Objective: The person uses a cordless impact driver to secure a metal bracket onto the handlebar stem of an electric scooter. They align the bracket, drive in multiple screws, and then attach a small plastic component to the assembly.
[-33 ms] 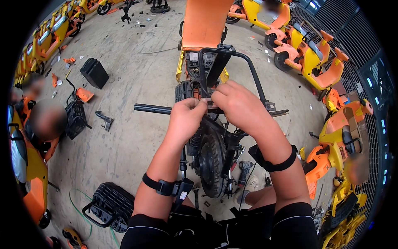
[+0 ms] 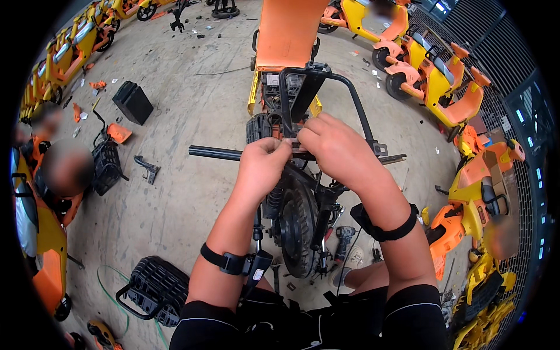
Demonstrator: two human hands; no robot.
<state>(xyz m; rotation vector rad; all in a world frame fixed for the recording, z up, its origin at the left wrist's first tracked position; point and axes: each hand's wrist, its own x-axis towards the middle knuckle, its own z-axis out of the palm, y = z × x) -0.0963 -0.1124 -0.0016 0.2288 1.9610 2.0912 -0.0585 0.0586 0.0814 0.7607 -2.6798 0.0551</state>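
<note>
A partly stripped scooter stands in front of me, its black frame [image 2: 302, 100] bare above the rear wheel [image 2: 296, 230]. My left hand [image 2: 265, 163] is closed in a pinch at the frame's middle, and what its fingertips hold is too small to make out. Close beside it, my right hand [image 2: 332, 146] is curled over the same spot, its fingers bent down behind the knuckles. A black bar [image 2: 214, 153] sticks out to the left of my left hand. Beyond the frame rises the scooter's orange panel [image 2: 290, 35].
A cordless power tool [image 2: 345, 242] lies by my shoe. On the floor at left are a black basket [image 2: 156, 290], a black box [image 2: 133, 103] and a metal bracket [image 2: 147, 169]. Yellow and orange scooters [image 2: 437, 81] line both sides, and people are at the far left.
</note>
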